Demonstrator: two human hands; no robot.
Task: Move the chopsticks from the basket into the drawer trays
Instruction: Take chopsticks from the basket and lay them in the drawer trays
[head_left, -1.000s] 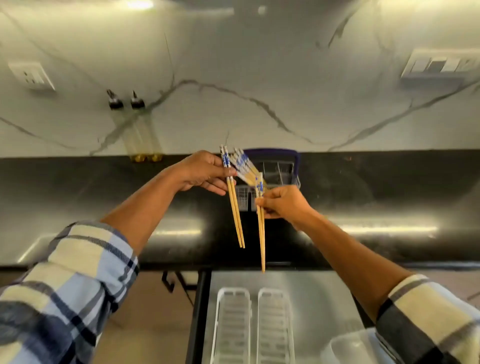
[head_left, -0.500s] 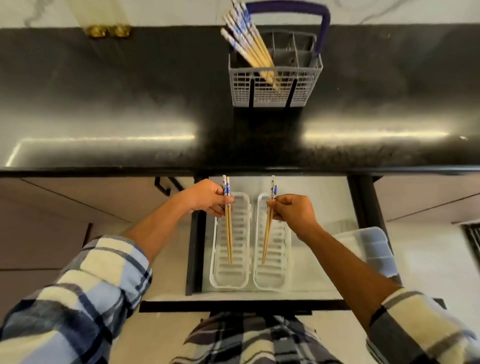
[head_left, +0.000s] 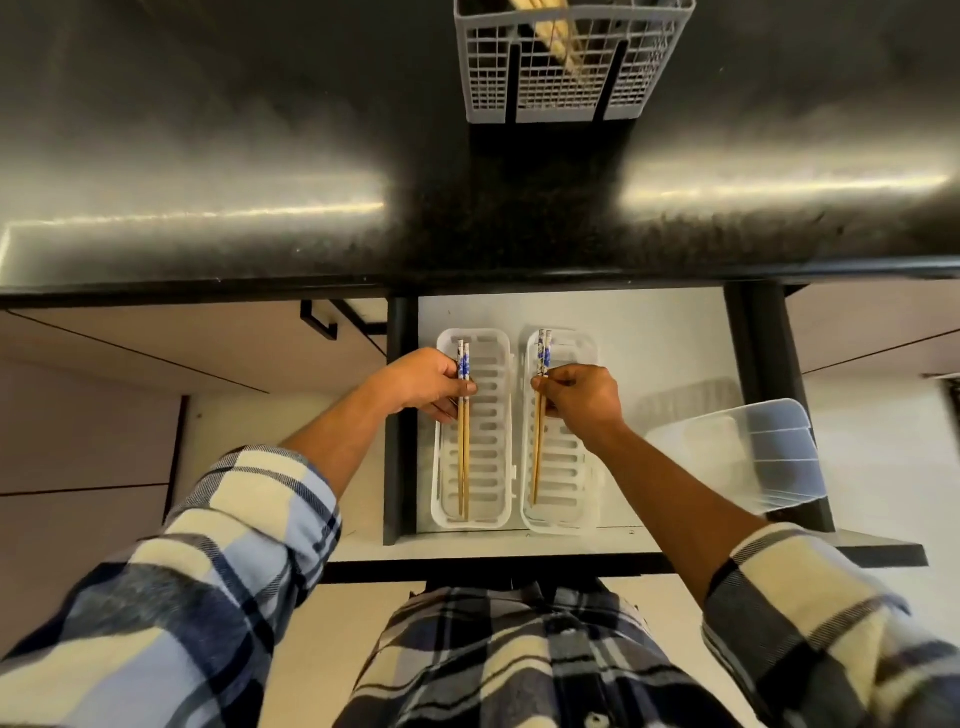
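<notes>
My left hand (head_left: 423, 383) pinches a pair of wooden chopsticks with blue-patterned tops (head_left: 463, 441), lying lengthwise in the left white slotted tray (head_left: 493, 457). My right hand (head_left: 582, 397) pinches a second pair (head_left: 538, 452) low in the right white tray (head_left: 569, 483). Both trays sit side by side in the open drawer (head_left: 649, 338). The grey cutlery basket (head_left: 566, 78) stands on the black counter at the top edge, with more chopsticks (head_left: 558, 39) showing through its mesh.
A clear plastic lid or container (head_left: 748, 457) rests on the drawer's right side. The black countertop edge (head_left: 467, 270) overhangs the drawer's back. Beige cabinet fronts with a black handle (head_left: 319, 322) lie to the left.
Both hands have carried their chopstick pairs down from the counter and now lower them into the two trays. The view has tilted further down toward the drawer.
</notes>
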